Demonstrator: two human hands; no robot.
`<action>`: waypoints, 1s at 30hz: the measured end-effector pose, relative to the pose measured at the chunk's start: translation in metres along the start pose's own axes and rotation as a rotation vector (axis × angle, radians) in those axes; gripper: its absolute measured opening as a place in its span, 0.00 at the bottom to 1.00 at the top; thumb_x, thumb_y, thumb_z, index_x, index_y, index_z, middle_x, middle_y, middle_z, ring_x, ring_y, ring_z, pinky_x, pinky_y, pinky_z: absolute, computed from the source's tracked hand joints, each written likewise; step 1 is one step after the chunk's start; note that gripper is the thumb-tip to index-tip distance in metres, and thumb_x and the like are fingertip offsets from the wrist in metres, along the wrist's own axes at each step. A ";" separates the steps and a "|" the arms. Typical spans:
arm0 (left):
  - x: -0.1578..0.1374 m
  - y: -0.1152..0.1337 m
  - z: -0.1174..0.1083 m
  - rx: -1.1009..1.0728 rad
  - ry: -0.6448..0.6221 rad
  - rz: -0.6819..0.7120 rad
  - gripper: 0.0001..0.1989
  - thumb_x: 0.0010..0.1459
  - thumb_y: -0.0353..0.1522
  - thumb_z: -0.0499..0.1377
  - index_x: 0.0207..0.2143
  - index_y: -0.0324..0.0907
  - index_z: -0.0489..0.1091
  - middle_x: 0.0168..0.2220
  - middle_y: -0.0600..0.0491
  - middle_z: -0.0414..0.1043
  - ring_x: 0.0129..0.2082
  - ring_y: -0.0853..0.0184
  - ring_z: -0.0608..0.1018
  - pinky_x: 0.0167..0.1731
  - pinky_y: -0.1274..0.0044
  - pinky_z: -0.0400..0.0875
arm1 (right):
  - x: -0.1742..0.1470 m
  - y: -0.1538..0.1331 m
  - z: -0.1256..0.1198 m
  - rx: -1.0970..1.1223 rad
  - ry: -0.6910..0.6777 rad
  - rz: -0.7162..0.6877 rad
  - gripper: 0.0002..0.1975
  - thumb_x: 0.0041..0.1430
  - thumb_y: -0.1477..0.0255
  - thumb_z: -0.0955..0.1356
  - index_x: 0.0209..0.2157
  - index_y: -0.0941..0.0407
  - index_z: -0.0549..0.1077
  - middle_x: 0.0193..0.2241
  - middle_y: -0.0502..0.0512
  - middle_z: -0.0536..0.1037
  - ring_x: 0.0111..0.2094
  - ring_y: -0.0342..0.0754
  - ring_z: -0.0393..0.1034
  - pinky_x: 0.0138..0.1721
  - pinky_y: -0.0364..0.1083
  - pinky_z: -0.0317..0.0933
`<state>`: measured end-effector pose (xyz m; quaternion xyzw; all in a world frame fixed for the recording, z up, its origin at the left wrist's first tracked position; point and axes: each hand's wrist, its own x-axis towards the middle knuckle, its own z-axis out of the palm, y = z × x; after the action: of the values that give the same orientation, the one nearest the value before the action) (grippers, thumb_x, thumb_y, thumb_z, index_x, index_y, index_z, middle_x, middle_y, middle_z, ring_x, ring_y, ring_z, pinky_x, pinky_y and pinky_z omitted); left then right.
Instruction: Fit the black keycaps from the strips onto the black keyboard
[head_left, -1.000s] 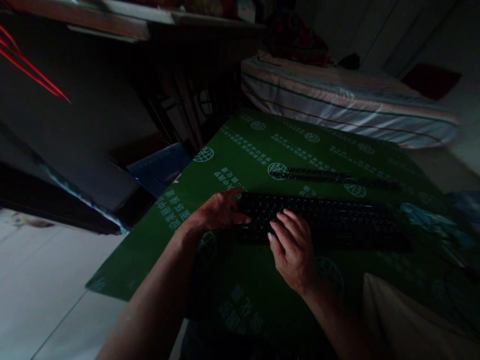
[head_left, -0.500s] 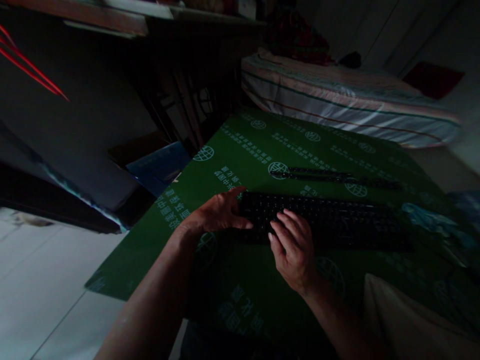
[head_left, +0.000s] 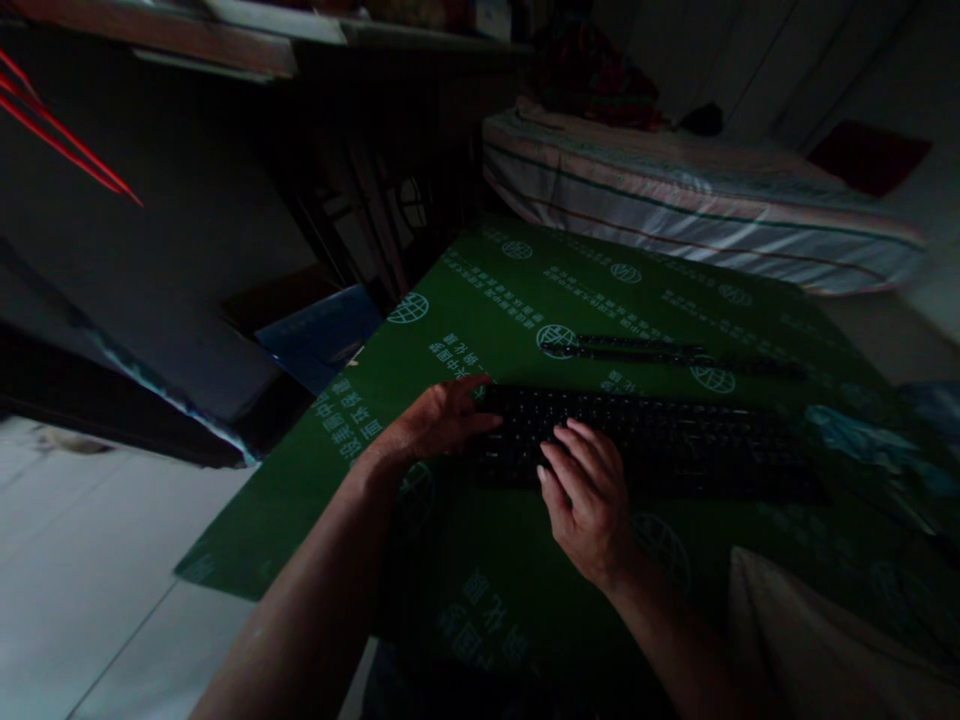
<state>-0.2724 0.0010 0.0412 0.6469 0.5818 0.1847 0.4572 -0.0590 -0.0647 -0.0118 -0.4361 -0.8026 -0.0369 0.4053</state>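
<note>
A black keyboard (head_left: 712, 450) lies across the green printed tabletop (head_left: 480, 310). My left hand (head_left: 442, 415) holds its left end, with the forefinger along the far corner and the thumb over the keys. My right hand (head_left: 589, 490) rests above the left half of the keys, its fingers bent and close together, fingertips pointing left. Whatever its fingertips may pinch is too dark to make out. Beyond the keyboard, long thin black strips (head_left: 637, 352) lie roughly parallel to it.
A crumpled light-blue cloth (head_left: 862, 435) lies right of the keyboard. Pale fabric (head_left: 795, 620) covers the near right. A bed with a striped sheet (head_left: 675, 200) stands behind the table. Blue folder-like sheets (head_left: 322, 335) sit by its left edge. Red cords (head_left: 67, 130) hang at upper left.
My left thumb has shifted slightly away from me over the keyboard's left end. My right hand and the keyboard look unchanged.
</note>
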 end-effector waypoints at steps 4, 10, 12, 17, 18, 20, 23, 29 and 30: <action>0.004 -0.003 0.004 -0.048 0.050 -0.043 0.34 0.50 0.39 0.61 0.57 0.38 0.59 0.19 0.60 0.69 0.14 0.72 0.69 0.14 0.80 0.62 | 0.001 -0.001 0.000 0.007 0.004 0.010 0.12 0.59 0.78 0.64 0.45 0.58 0.70 0.45 0.62 0.74 0.54 0.55 0.63 0.52 0.60 0.61; 0.006 -0.005 0.005 -0.058 0.087 -0.063 0.32 0.48 0.38 0.62 0.55 0.36 0.62 0.17 0.60 0.67 0.13 0.72 0.69 0.13 0.81 0.61 | 0.001 -0.001 0.000 0.006 -0.007 0.015 0.12 0.59 0.77 0.64 0.45 0.58 0.70 0.46 0.63 0.74 0.53 0.56 0.64 0.51 0.60 0.61; 0.004 -0.004 0.003 -0.075 0.056 -0.053 0.34 0.48 0.40 0.63 0.56 0.35 0.60 0.18 0.60 0.68 0.14 0.72 0.69 0.14 0.81 0.62 | 0.001 -0.001 0.000 0.005 -0.006 0.013 0.12 0.59 0.77 0.64 0.45 0.58 0.70 0.45 0.63 0.74 0.53 0.56 0.64 0.51 0.60 0.61; 0.001 -0.001 0.000 -0.069 -0.004 -0.046 0.40 0.46 0.40 0.64 0.58 0.34 0.56 0.20 0.60 0.70 0.15 0.73 0.69 0.15 0.81 0.62 | 0.000 -0.001 0.000 0.006 -0.011 0.014 0.12 0.59 0.77 0.64 0.45 0.58 0.70 0.45 0.62 0.74 0.54 0.55 0.63 0.52 0.60 0.61; 0.002 -0.001 0.000 -0.072 -0.001 -0.052 0.40 0.45 0.39 0.64 0.59 0.34 0.56 0.20 0.60 0.70 0.15 0.73 0.68 0.15 0.81 0.62 | 0.000 -0.001 0.000 0.008 -0.011 0.016 0.12 0.59 0.77 0.64 0.45 0.58 0.70 0.46 0.62 0.74 0.54 0.55 0.63 0.52 0.60 0.61; 0.003 -0.001 0.001 -0.076 0.008 -0.064 0.40 0.45 0.38 0.64 0.58 0.34 0.56 0.20 0.60 0.69 0.14 0.73 0.68 0.14 0.81 0.61 | 0.000 -0.001 0.000 0.011 -0.008 0.019 0.12 0.59 0.77 0.64 0.45 0.58 0.70 0.46 0.62 0.74 0.54 0.55 0.63 0.52 0.61 0.61; 0.005 -0.003 0.003 -0.059 0.025 -0.076 0.39 0.44 0.38 0.65 0.57 0.35 0.58 0.19 0.60 0.68 0.14 0.73 0.68 0.14 0.81 0.61 | 0.000 -0.001 0.000 0.015 -0.003 0.023 0.12 0.59 0.77 0.64 0.45 0.57 0.70 0.46 0.61 0.74 0.54 0.55 0.63 0.52 0.61 0.61; 0.003 -0.005 0.001 -0.084 0.002 -0.048 0.39 0.46 0.41 0.64 0.58 0.36 0.57 0.20 0.60 0.69 0.15 0.73 0.69 0.16 0.81 0.62 | 0.000 -0.001 0.000 0.010 -0.016 0.017 0.11 0.59 0.77 0.64 0.44 0.59 0.71 0.45 0.63 0.74 0.53 0.55 0.64 0.52 0.59 0.61; 0.003 -0.005 0.001 -0.092 0.002 -0.048 0.39 0.46 0.42 0.64 0.58 0.36 0.57 0.20 0.60 0.69 0.15 0.73 0.69 0.16 0.81 0.62 | 0.000 -0.001 0.000 0.011 -0.015 0.017 0.11 0.59 0.77 0.64 0.44 0.60 0.71 0.45 0.63 0.74 0.53 0.55 0.64 0.52 0.59 0.61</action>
<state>-0.2738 0.0029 0.0357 0.6109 0.5885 0.2007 0.4901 -0.0597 -0.0650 -0.0112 -0.4411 -0.8021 -0.0256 0.4018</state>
